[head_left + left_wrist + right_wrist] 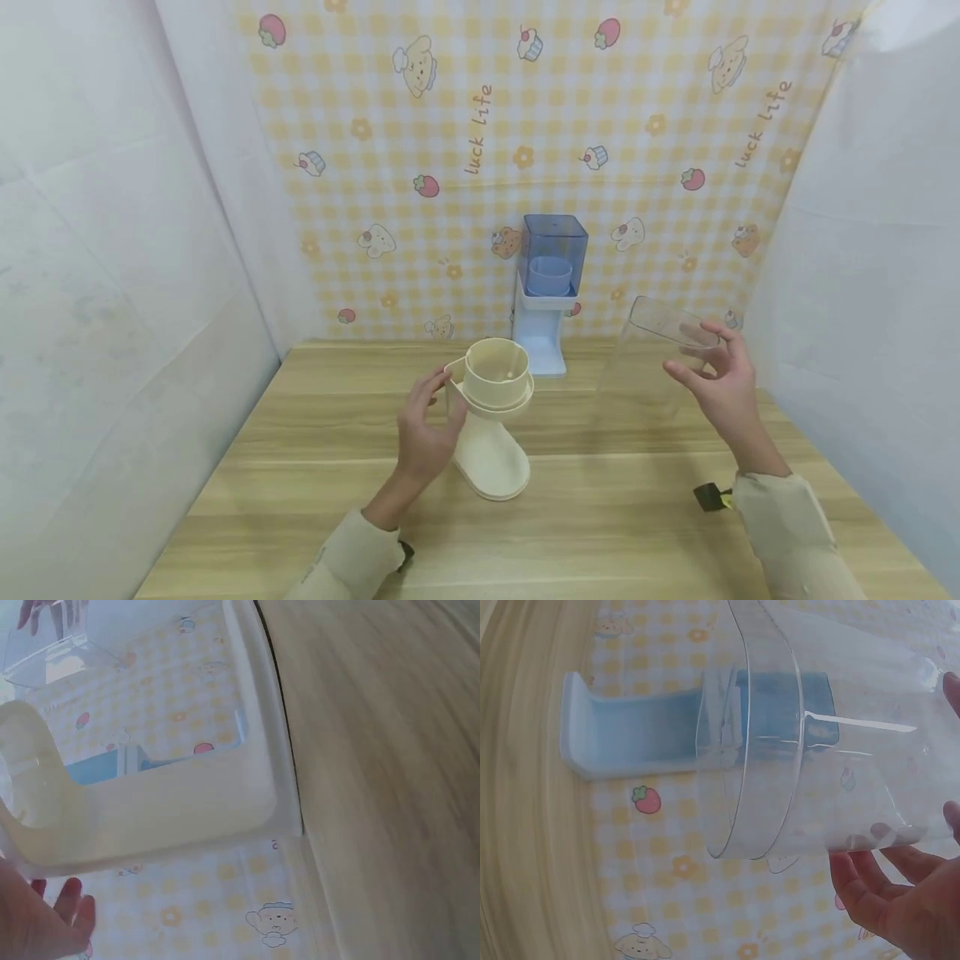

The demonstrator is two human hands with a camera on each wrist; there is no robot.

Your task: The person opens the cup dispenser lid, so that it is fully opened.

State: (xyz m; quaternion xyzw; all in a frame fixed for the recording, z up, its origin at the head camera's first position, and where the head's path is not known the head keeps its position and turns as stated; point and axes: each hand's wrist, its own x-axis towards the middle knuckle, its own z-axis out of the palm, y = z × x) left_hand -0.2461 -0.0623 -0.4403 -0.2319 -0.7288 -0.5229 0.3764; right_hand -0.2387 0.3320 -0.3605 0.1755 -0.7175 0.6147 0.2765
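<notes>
Person wearing loose beige long sleeves, left sleeve (352,558) showing a dark wrist strap at the cuff, right sleeve (787,525) bunching in soft folds, left hand (423,433) and right hand (720,383) going bare, no gloves or rings showing

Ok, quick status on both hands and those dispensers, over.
Left hand holds the cream dispenser at its top, base on the table. Right hand grips the clear container, lifted. Blue dispenser stands behind, apart. Nothing between them.

Small dark object (711,497) with a yellow bit, lower right of head view, too small to identify. Left wrist view blurred; left hand (37,919) cut off at lower left corner.
</notes>
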